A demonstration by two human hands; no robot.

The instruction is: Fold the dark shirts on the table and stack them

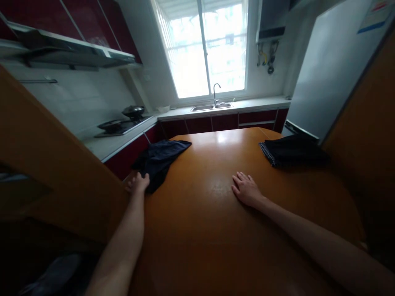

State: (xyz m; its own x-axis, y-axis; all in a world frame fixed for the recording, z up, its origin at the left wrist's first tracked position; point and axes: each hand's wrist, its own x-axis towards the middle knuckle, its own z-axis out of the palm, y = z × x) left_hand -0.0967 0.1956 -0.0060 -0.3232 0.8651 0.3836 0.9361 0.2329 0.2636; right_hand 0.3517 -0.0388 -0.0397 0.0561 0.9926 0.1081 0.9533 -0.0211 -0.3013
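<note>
A dark navy piece of cloth (159,162), loosely spread and creased, lies on the left edge of the wooden table (200,222). My left hand (138,183) is at its near left corner, thumb and fingers apart. Whether the fingertips press on the fabric is hard to make out. My right hand (246,190) rests flat on the tabletop right of the middle, fingers stretched out and nothing in it. Beyond it, at the right side of the table, is a folded stack of dark fabric (294,151) with greyish edges.
A wooden panel (55,152) rises close beside my left arm. Behind the table run a counter with a sink (212,107) and, at left, a stove with a lidded pan (133,111). A pale refrigerator (330,65) stands at the right.
</note>
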